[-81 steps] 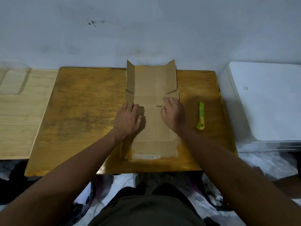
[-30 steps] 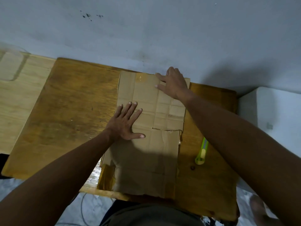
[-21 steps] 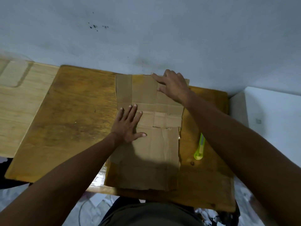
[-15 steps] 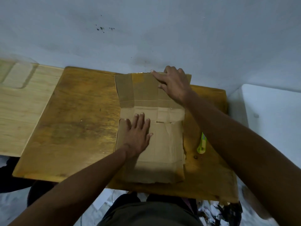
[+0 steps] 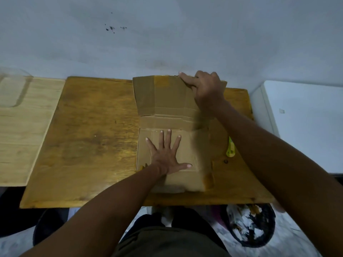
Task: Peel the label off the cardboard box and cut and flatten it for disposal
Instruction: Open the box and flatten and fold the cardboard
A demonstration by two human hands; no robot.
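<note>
Head view: left hand (image 5: 168, 156) splayed flat on cardboard (image 5: 167, 101); right hand (image 5: 207, 89) grip clamped on its raised far flap.

Left hand (image 5: 168, 156) flat, fingers splayed, on cardboard (image 5: 185, 145); right hand (image 5: 207, 89) grips raised far panel; cutter (image 5: 230, 148) on table (image 5: 92, 136).

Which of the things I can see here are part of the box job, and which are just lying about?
Part of the job:
- cardboard box, cut open
- left hand, pressing it flat
- right hand, gripping its raised far end
- yellow-green cutter
- brown table

Just lying about:
- pale wooden board
- white appliance
- dark bin below
</note>
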